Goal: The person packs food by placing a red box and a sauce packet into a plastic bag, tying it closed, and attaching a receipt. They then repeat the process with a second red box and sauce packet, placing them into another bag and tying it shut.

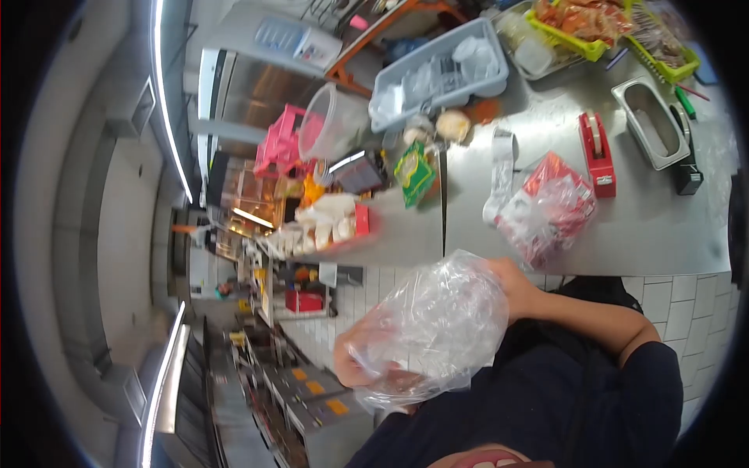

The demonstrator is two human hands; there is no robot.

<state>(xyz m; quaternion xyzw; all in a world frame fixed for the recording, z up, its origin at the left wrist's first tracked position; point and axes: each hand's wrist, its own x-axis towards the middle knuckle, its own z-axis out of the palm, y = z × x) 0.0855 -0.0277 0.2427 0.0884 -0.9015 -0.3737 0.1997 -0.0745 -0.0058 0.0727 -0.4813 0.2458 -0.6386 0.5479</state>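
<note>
A clear plastic bag [441, 324] hangs between my two hands, in front of my dark shirt [538, 398]. My right hand [511, 288] is closed on the bag's upper right edge. At the bag's lower left, my left hand [363, 351] grips it, with its fingers partly seen through the wrinkled plastic. What the bag holds, if anything, cannot be made out. Just beyond my right hand, a red and white package in clear plastic [550, 207] lies on the steel table [647, 242], beside a crumpled paper strip [502, 171].
A red tape dispenser [598, 156], a steel pan [654, 125] and a green packet [415, 173] rest on the table. Farther back stand a grey-blue tub [441, 74] and yellow-green baskets [573, 31]. Shelving and a red box [303, 301] are at the left.
</note>
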